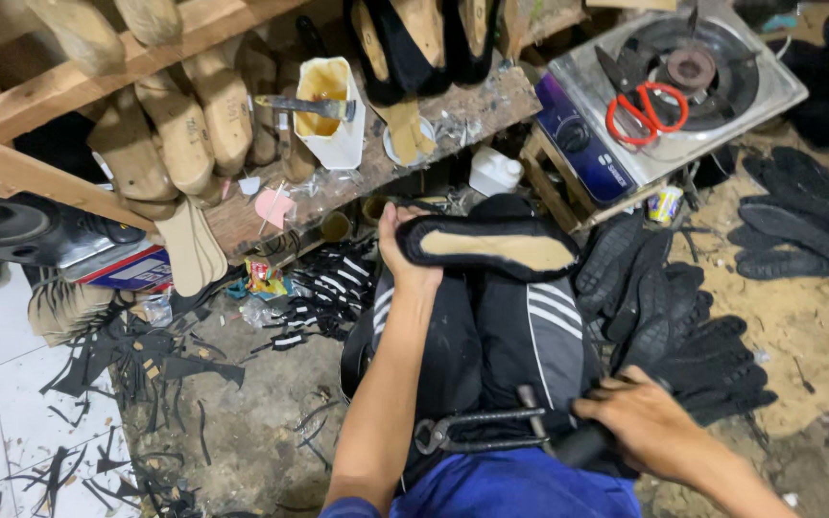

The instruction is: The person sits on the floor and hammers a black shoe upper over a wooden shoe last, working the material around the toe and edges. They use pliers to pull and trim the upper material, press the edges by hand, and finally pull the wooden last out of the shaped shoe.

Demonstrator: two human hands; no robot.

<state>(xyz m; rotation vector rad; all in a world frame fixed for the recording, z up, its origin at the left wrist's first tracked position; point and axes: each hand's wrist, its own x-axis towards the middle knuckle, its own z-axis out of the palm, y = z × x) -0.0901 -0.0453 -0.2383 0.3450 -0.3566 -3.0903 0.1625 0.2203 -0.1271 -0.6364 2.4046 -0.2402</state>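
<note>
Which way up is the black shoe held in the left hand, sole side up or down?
Sole side up. The black shoe shows its tan bottom to the camera while the left hand grips its heel end above the knees.

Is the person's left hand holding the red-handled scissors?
No, the left hand grips a black shoe turned sole-up, while the red-handled scissors lie on the gas stove.

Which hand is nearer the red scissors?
Left. The left hand holds the shoe up on the knee, below-left of the scissors on the stove. The right hand is lower, by the pincers.
</note>
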